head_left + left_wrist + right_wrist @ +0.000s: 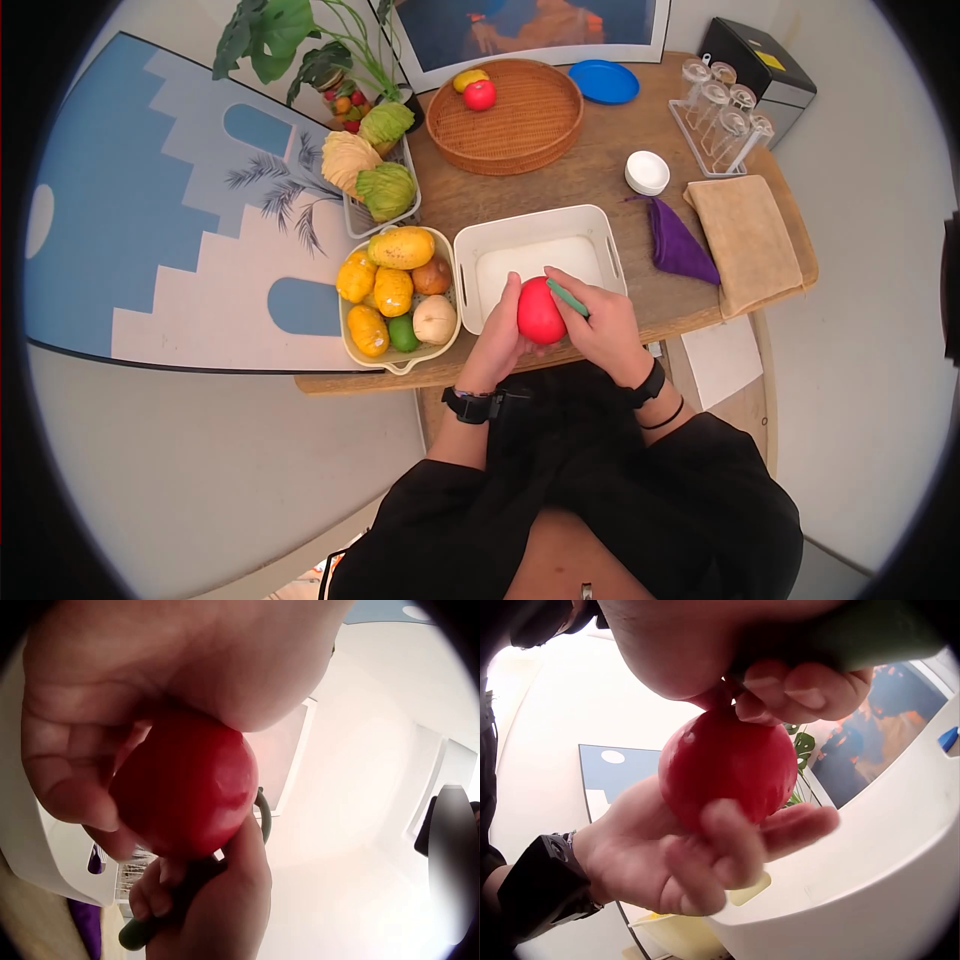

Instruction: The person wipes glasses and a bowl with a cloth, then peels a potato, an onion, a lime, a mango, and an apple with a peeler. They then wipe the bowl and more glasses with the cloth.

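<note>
My left hand [497,340] cups a shiny red apple [541,311] from the left and below, its fingers bent round the fruit. My right hand [606,327] grips a green-handled peeler [568,297] at the apple's right side. In the left wrist view the peeler's handle [135,934] sticks out below the right hand, and a curved green end shows beside the apple [191,787]. Right-hand fingertips [806,697] lie close at the top of the apple in the right wrist view. The hands are over the near edge of a white bin [540,250].
Left of the bin stands a cream basket [350,330] of yellow, green and brown fruit, with a grey basket [410,205] of leafy vegetables behind. Farther back are a wicker tray [505,125] and a blue plate [604,82]. White bowls [647,173], a purple cloth [682,242] and glasses [730,125] stand right.
</note>
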### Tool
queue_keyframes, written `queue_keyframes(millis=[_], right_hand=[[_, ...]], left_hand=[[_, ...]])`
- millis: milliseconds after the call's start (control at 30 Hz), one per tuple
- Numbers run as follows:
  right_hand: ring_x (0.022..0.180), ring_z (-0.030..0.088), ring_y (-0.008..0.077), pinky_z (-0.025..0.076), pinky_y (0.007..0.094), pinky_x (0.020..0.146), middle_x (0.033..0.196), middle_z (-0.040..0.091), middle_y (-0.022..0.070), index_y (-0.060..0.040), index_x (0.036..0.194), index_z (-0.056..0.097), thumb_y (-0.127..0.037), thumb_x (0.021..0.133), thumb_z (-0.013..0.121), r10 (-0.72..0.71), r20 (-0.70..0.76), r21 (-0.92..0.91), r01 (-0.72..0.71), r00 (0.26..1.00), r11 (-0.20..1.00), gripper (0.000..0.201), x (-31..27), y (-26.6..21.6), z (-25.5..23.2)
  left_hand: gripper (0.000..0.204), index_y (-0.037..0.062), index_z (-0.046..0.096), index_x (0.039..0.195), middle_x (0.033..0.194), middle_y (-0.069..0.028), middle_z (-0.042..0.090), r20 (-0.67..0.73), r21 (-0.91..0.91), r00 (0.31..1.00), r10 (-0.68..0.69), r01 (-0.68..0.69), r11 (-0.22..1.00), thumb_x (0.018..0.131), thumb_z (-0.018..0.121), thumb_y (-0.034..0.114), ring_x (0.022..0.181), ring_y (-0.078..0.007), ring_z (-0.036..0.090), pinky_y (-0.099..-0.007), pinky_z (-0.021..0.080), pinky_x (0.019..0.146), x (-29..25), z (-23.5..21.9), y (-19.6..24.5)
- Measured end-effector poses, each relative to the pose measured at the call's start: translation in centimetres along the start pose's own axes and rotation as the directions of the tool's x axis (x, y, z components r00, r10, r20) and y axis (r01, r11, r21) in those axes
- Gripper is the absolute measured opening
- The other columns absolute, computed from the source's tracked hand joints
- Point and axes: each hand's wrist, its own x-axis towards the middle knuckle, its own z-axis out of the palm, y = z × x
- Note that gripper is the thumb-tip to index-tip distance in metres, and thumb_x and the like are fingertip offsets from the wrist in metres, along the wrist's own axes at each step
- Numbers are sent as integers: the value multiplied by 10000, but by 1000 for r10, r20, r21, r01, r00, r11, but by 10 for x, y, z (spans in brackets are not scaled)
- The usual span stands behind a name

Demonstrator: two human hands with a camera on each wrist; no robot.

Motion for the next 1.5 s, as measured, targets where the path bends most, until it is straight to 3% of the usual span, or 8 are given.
queue_keyframes(millis=[200, 333, 400, 433, 500, 767, 1033, 1500], right_hand=[[788, 702, 368, 561, 399, 699, 890, 710, 218, -140, 1270, 690, -156, 912, 659, 73, -27, 94, -71, 997, 993, 359, 1, 0, 3], [783, 700, 367, 557, 390, 693, 887, 698, 225, -143, 1291, 676, -141, 908, 661, -15, -36, -18, 14, 999, 1000, 383, 1, -2, 2], [782, 699, 366, 556, 391, 691, 888, 698, 223, -144, 1295, 673, -140, 906, 663, -15, -38, -13, 14, 999, 1000, 389, 0, 3, 2], [782, 699, 365, 555, 391, 688, 889, 698, 221, -146, 1299, 670, -140, 904, 664, -10, -43, -12, 9, 999, 1000, 395, -1, 5, 2], [779, 699, 362, 555, 392, 688, 884, 699, 217, -150, 1301, 670, -139, 905, 663, 40, -51, 46, -37, 998, 998, 396, 3, -2, 0], [762, 696, 368, 554, 393, 689, 852, 691, 219, -158, 1341, 644, -130, 913, 659, -35, 22, -8, 36, 999, 999, 429, -1, -1, 5], [709, 681, 365, 529, 380, 643, 812, 687, 209, -141, 1332, 643, -127, 936, 651, 102, 53, 65, -106, 993, 992, 396, 0, -6, -1], [667, 669, 352, 516, 371, 616, 765, 672, 201, -93, 1246, 674, -135, 938, 657, 68, 46, 98, -72, 997, 993, 312, -9, 6, 0]], left_hand=[[564, 73, 467, 1410, 1338, -146, 561, -62, -104, 832, 551, -555, 826, 1068, 354, 506, 1206, -250, 590, -429, 538, 971, -4, 30, -10], [504, 65, 419, 1436, 1364, -160, 533, -175, -250, 946, 274, -312, 917, 1024, 502, 344, 1220, -273, 586, -454, 529, 999, 11, 1, -8], [533, 96, 355, 1483, 1422, -169, 465, 762, -355, 631, 147, 215, 910, 1012, 538, 266, 1266, -290, 539, -454, 541, 974, 47, -84, -30], [533, 96, 355, 1483, 1422, -169, 465, 761, -354, 631, 147, 215, 910, 1012, 538, 266, 1266, -290, 539, -454, 541, 974, 30, -53, -19], [531, 107, 326, 1500, 1439, -174, 445, 5, 178, 919, 393, -388, 904, 1052, 462, 358, 1276, -280, 538, -476, 548, 973, -20, 40, 7], [462, 100, 408, 1415, 1387, -147, 504, 31, -95, 995, 94, -90, 991, 1061, 431, 396, 1119, -246, 632, -411, 601, 800, 4, -5, -10], [614, 66, 384, 1452, 1311, -159, 530, -188, 558, 675, 714, -525, 643, 936, 703, 161, 1077, -256, 646, -320, 574, 858, -34, 10, 11], [656, 51, 534, 1366, 1356, -223, 531, -185, 962, 423, 887, 263, 75, 772, 798, 136, 1257, -422, 493, -465, 423, 1069, -51, -60, 24]])
